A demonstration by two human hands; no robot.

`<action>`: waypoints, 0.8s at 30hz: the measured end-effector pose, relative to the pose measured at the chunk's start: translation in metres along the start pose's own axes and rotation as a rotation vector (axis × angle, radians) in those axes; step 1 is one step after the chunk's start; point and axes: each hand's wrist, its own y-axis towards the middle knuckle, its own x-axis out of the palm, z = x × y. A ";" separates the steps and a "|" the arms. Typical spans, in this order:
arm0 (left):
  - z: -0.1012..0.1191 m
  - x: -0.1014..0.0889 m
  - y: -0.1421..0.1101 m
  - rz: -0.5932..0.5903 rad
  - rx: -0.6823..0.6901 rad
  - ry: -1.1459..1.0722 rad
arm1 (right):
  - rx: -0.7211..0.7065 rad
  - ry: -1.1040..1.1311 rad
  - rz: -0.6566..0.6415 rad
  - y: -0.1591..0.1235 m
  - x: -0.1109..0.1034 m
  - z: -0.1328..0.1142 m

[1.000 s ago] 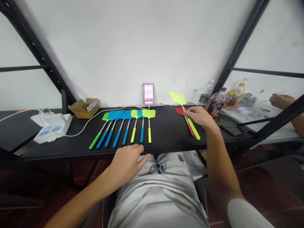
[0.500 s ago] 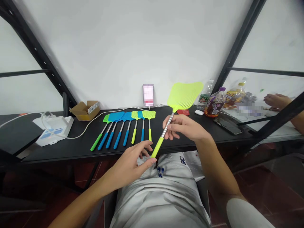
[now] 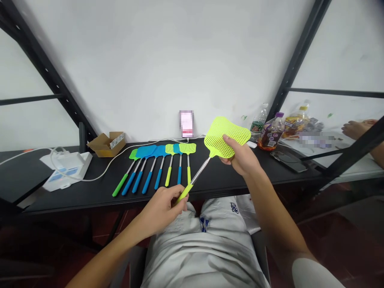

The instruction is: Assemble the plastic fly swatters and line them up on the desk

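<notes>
A yellow-green fly swatter (image 3: 220, 138) with a silver metal rod is held slantwise over the front edge of the black table. My left hand (image 3: 166, 206) is closed around its yellow-green handle. At the other end my right hand (image 3: 244, 157) pinches the perforated head, thumb on top and fingers mostly hidden beneath. To the left, several more fly swatters lie side by side with their handles toward me: a green one (image 3: 120, 185), blue ones (image 3: 148, 182) and yellow-green ones (image 3: 168, 177). Their heads partly overlap.
A phone (image 3: 187, 124) leans upright against the wall, with a cable attached. An open cardboard box (image 3: 107, 145) and a white device (image 3: 67, 172) are at left. Bottles (image 3: 271, 133), a white case (image 3: 251, 145) and a dark phone (image 3: 288, 161) stand or lie at right. Another person's hand (image 3: 358, 130) shows beyond the frame.
My right hand has shifted from the metal rod up to the swatter's head. My left hand has closed around the handle, and the swatter has tilted lower.
</notes>
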 end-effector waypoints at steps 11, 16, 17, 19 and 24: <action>-0.005 -0.002 0.004 0.091 -0.049 -0.312 | 0.098 -0.278 -0.404 -0.009 0.011 0.009; -0.014 -0.011 0.010 0.206 -0.026 -0.150 | -0.009 -0.287 -0.294 -0.002 0.005 0.006; -0.016 -0.012 0.010 0.240 -0.022 -0.074 | -0.046 -0.315 -0.250 0.000 0.001 0.005; -0.020 -0.012 0.012 0.305 -0.010 0.100 | -0.114 -0.430 -0.193 0.003 -0.010 0.001; -0.026 -0.005 0.014 0.414 -0.006 0.484 | -0.085 -0.718 -0.266 0.004 -0.030 -0.004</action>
